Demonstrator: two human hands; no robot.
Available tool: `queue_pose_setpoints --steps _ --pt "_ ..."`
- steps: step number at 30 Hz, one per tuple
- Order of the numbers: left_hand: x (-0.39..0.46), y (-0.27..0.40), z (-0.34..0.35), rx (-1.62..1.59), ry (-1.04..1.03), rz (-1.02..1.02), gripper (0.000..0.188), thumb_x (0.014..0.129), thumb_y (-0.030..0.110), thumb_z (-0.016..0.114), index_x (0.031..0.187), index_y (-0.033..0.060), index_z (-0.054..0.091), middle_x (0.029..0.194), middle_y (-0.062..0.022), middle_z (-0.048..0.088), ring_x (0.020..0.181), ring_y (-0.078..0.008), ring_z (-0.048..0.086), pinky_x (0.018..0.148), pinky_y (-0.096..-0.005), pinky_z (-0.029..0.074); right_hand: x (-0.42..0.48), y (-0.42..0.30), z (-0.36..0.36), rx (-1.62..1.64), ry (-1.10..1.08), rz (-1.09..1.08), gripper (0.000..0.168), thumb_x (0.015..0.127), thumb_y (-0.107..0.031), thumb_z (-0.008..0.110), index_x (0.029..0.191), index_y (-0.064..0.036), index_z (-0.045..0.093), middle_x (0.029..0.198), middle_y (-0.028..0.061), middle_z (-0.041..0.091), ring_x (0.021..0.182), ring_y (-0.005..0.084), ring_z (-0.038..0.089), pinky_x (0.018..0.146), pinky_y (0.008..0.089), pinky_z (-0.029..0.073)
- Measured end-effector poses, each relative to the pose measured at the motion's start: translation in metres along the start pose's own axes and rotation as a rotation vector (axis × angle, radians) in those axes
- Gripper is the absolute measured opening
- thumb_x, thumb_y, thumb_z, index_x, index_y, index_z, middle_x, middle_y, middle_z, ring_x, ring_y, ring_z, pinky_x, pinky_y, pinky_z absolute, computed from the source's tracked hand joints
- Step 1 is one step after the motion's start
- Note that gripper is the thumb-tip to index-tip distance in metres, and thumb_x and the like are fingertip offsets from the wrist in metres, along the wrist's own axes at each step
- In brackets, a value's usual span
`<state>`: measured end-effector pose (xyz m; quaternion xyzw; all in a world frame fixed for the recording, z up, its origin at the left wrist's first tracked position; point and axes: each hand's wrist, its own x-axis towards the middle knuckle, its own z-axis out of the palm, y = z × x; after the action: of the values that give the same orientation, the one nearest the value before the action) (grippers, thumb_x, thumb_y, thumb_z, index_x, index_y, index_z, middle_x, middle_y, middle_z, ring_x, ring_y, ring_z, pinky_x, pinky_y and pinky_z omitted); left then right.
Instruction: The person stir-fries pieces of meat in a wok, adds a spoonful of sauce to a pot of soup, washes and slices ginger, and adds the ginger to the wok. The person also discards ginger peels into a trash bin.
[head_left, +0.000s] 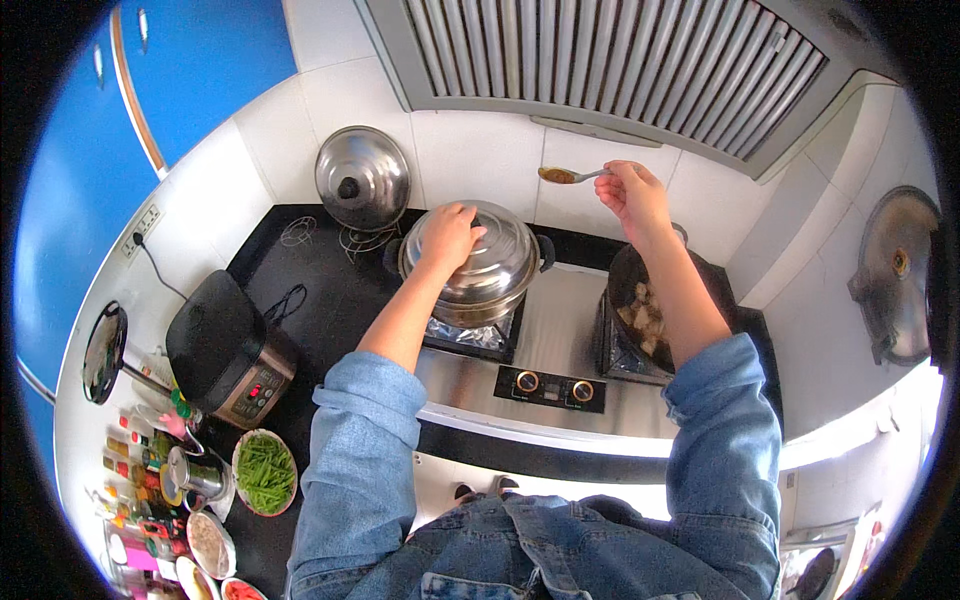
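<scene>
My left hand (448, 238) grips the dark knob of the domed metal lid (499, 259), which sits on a steel pot (480, 311) over the left burner. Raised near the tiled wall, my right hand (634, 196) holds a metal spoon (562, 175) by its handle. Brownish-orange matter lies in the spoon's bowl. Below my right hand and partly behind my forearm is a dark wok (624, 274) on the right burner, with pale browned chunks of food (643, 319) in it.
Another metal lid (363, 178) leans against the back wall on a wire rack. At left stand a rice cooker (225, 349), a bowl of cut green vegetables (265, 472), more bowls and several seasoning bottles. The range hood (420, 103) overhangs the stove. Another lid (896, 274) hangs at right.
</scene>
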<state>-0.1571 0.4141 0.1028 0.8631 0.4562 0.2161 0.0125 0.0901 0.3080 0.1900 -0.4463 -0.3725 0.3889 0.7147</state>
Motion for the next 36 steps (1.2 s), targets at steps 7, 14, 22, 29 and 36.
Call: queue_pose_setpoints --steps 7,14,22,29,36 --pt "-0.092 -0.005 -0.004 -0.335 0.486 0.03 0.037 0.086 0.019 0.059 0.119 0.0019 0.053 0.124 -0.0236 0.05 0.114 -0.0385 0.048 0.097 -0.0426 0.039 -0.021 0.009 0.055 -0.045 -0.159 -0.025 0.018 0.086 -0.013 0.056 0.097 0.001 0.055 0.076 0.0123 0.063 0.064 0.0158 0.061 0.062 0.0254 0.051" --pt "-0.323 -0.01 -0.054 -0.502 0.546 -0.268 0.03 0.088 0.017 0.057 0.116 0.0055 0.057 0.121 -0.0169 0.055 0.117 -0.0325 0.049 0.099 -0.0389 0.038 -0.123 0.035 0.194 0.007 -0.565 0.01 0.018 0.088 -0.015 0.057 0.099 -0.001 0.057 0.073 0.0088 0.062 0.06 0.0145 0.058 0.057 0.026 0.048" --pt "-0.61 -0.018 -0.135 -0.363 0.616 -0.839 0.028 0.088 0.009 0.056 0.115 0.0087 0.057 0.124 -0.0133 0.052 0.109 -0.0287 0.055 0.079 -0.0311 0.051 -0.378 0.134 0.376 0.197 -0.98 0.422 0.016 0.089 -0.019 0.057 0.096 -0.005 0.059 0.072 0.0057 0.062 0.06 0.0102 0.058 0.055 0.0204 0.048" --pt "-0.785 -0.009 -0.192 -0.297 0.966 -1.198 0.023 0.085 0.003 0.056 0.107 0.0045 0.06 0.114 -0.0146 0.057 0.096 -0.0273 0.061 0.076 -0.0307 0.052 -0.613 0.245 0.523 0.222 -1.225 0.985 0.014 0.087 -0.014 0.057 0.096 -0.004 0.058 0.074 0.009 0.063 0.065 0.0164 0.062 0.061 0.0264 0.053" --pt "-0.875 0.016 -0.189 -0.266 1.137 -1.434 0.022 0.087 0.005 0.055 0.107 0.0068 0.061 0.113 -0.0118 0.058 0.093 -0.0216 0.062 0.076 -0.0285 0.052 -0.723 0.317 0.591 0.013 -1.3 1.077 0.017 0.091 -0.014 0.054 0.102 -0.002 0.055 0.084 0.0126 0.062 0.072 0.0191 0.062 0.066 0.03 0.054"
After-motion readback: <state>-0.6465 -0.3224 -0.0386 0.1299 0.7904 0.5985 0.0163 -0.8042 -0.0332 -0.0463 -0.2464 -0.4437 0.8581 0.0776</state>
